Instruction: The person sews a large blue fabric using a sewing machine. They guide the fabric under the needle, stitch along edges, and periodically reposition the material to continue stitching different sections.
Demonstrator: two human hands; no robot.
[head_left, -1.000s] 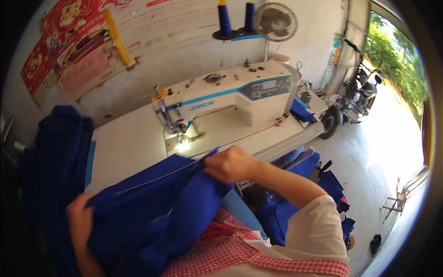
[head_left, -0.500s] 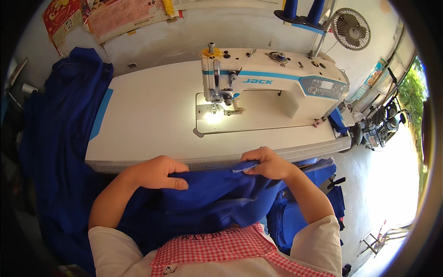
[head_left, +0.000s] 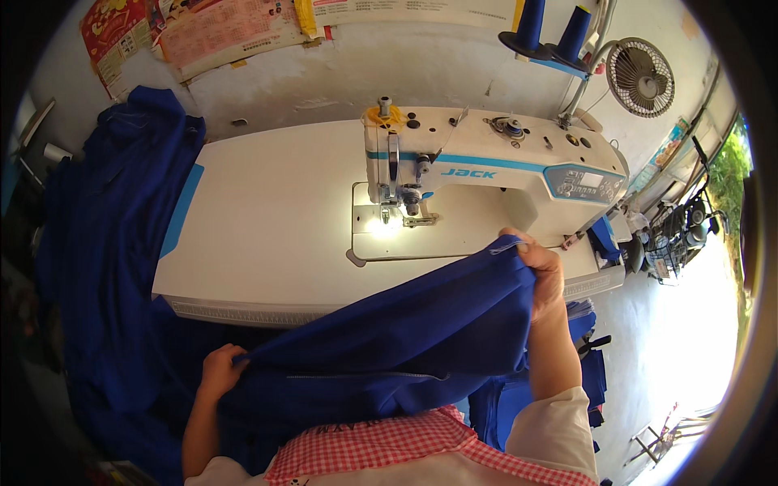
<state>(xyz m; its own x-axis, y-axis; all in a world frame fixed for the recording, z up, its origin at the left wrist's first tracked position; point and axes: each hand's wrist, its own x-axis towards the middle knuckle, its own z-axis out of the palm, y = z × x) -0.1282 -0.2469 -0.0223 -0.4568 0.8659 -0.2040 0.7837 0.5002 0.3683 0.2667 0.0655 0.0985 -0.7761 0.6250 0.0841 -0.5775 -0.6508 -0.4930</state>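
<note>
A pale, scuffed wall (head_left: 421, 69) backs the smooth white table (head_left: 259, 219), whose near edge carries a long ruled strip. At its left end hangs a heap of dark blue fabric (head_left: 117, 243), matte and falling in deep vertical folds. The blue cloth (head_left: 405, 312) in hand is of similar, fairly stiff weave; it stretches slantwise between the hands in front of the table, its upper right part reaching over the tabletop, its lower part bunched in soft, rounded creases. The sewing machine (head_left: 494, 150) has a glossy cream body, arched and banded in light blue. Below the cloth shows a red-and-white checked apron (head_left: 365, 445). A round fan (head_left: 640, 77) with a wire grille stands near tapering blue thread cones (head_left: 574, 39). The right hand (head_left: 543, 271) has its fingers clamped on the cloth's raised corner, beside pale, zigzag-like stitching (head_left: 504, 246); the left hand (head_left: 220, 370) has its fingers closed on the lower left edge.
</note>
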